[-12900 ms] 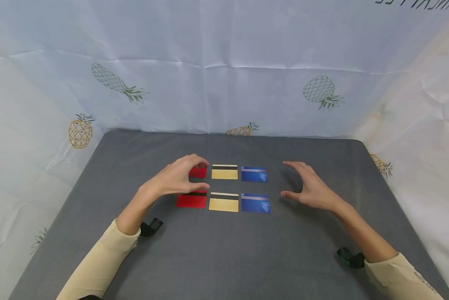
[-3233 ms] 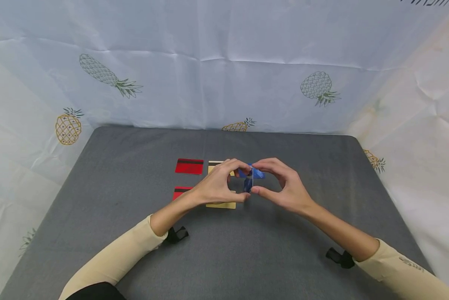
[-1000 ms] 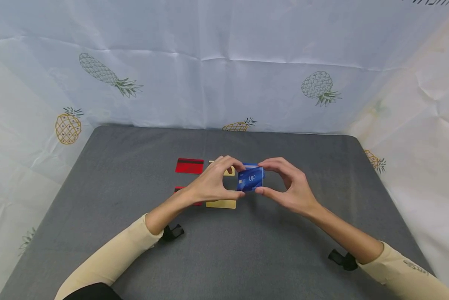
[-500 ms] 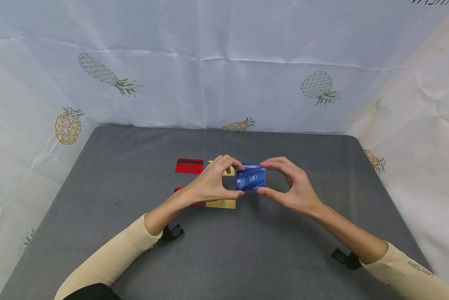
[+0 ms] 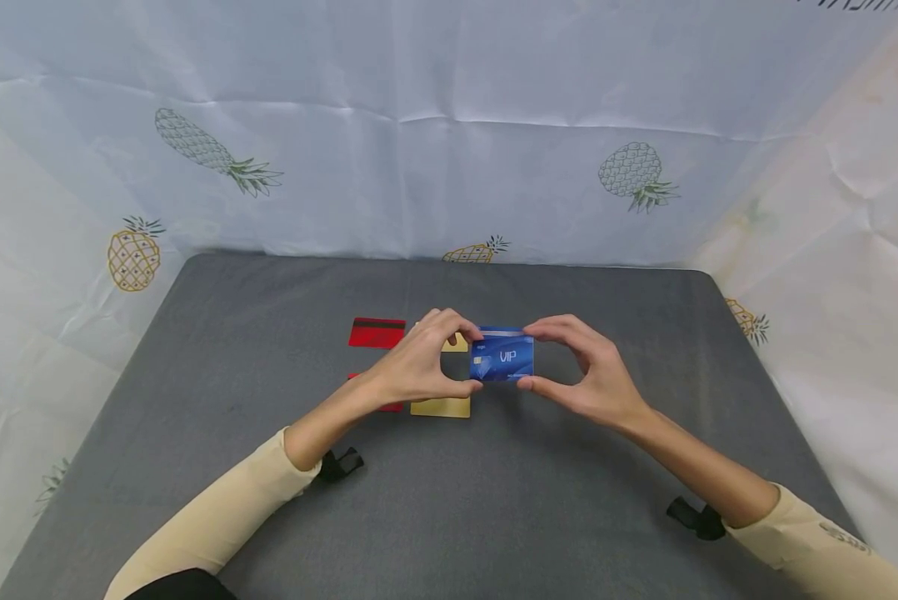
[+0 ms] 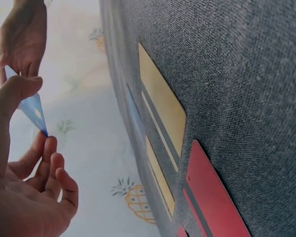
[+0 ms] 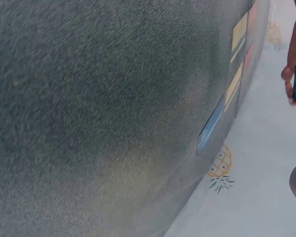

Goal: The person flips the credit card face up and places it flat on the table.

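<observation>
Between my two hands a blue plastic card (image 5: 503, 358) is held up above the table, its "VIP" and chip face toward the head camera. My left hand (image 5: 419, 360) pinches its left edge with thumb and fingertips. The right hand (image 5: 590, 373) pinches the opposite edge, thumb below and fingers above. In the left wrist view the held card (image 6: 34, 112) is seen at a slant, its near edge between left thumb and fingers. Another blue card (image 7: 210, 126) lies on the table, mostly hidden behind the held one in the head view.
Left of the hands lie two red cards (image 5: 376, 333) and two yellow cards (image 5: 443, 407), partly covered by the left hand and wrist. All rest on a grey cloth-covered table (image 5: 449, 500). A white curtain with pineapple prints (image 5: 629, 171) hangs behind its far edge.
The near blue card has been lifted off the table by both hands. It has turned from edge-on to show its VIP face, and within the last second has squared up to the camera.
</observation>
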{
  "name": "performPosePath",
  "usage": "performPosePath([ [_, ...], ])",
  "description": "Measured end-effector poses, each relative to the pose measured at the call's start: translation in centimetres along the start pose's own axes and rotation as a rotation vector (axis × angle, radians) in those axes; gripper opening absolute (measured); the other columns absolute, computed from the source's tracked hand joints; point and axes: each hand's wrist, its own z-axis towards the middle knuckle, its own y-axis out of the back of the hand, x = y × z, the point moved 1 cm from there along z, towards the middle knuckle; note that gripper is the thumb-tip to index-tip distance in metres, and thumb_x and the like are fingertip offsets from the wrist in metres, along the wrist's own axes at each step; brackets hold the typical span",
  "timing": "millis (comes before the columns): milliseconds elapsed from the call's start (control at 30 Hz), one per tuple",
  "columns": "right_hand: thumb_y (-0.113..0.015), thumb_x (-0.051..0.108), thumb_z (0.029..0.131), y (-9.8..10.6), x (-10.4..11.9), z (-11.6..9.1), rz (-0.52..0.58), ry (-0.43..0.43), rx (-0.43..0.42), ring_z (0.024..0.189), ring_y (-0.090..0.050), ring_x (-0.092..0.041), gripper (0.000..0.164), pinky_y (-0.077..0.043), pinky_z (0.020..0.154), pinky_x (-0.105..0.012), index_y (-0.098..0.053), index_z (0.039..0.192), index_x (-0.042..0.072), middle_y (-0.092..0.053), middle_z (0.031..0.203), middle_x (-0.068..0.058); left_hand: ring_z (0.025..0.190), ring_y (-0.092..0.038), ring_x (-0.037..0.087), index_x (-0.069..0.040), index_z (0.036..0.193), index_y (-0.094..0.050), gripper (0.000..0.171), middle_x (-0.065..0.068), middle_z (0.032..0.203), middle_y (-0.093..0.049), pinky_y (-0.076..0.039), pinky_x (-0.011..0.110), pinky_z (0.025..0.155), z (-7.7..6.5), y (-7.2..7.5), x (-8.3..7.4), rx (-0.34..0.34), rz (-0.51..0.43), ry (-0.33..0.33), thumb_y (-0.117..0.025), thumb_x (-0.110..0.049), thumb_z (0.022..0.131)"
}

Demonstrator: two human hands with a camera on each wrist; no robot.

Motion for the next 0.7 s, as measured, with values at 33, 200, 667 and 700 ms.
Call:
performPosePath([
  [33, -0.094, -0.003, 0.077, 0.1, -0.1, 0.0, -0.012, -0.004, 0.004, 0.128, -0.060, -0.007, 0.064, -0.045, 0.115, -0.013, -0.071, 0.137, 0.005, -0.068, 0.135, -0.010, 0.117, -0.061, 0.033, -0.006, 0.127, -0.067, 0.055, 0.010, 0.125, -0.068, -0.056, 0.049, 0.097, 0.0, 0.0, 0.0, -0.001, 0.005, 0.000, -0.091, -0.026, 0.082],
  [200, -0.095, 0.003, 0.077, 0.6, -0.3, -0.2, -0.083, -0.016, 0.029, 0.128, -0.061, -0.008, 0.066, -0.044, 0.115, -0.012, -0.071, 0.138, 0.010, -0.069, 0.136, -0.007, 0.117, -0.061, 0.029, -0.007, 0.125, -0.068, 0.054, 0.008, 0.125, -0.069, -0.056, 0.043, 0.095, -0.1, 0.0, -0.3, 0.003, 0.043, 0.026, -0.092, -0.028, 0.081],
  [667, -0.099, 0.015, 0.076, 1.1, -0.9, -0.6, -0.256, -0.003, 0.071, 0.121, -0.070, -0.022, 0.062, -0.057, 0.103, -0.036, -0.074, 0.134, 0.017, -0.074, 0.129, -0.003, 0.112, -0.062, 0.025, -0.009, 0.127, -0.070, 0.056, 0.008, 0.130, -0.072, -0.054, 0.042, 0.096, -0.4, -0.1, -0.7, 0.055, 0.142, 0.079, -0.093, -0.034, 0.083],
  [700, -0.099, 0.015, 0.076, 1.2, -0.9, -0.6, -0.261, -0.002, 0.074, 0.121, -0.069, -0.022, 0.062, -0.057, 0.103, -0.036, -0.074, 0.133, 0.016, -0.074, 0.129, -0.003, 0.111, -0.062, 0.024, -0.009, 0.128, -0.070, 0.056, 0.008, 0.130, -0.072, -0.054, 0.042, 0.096, -0.3, -0.1, -0.8, 0.058, 0.150, 0.079, -0.093, -0.034, 0.083],
])
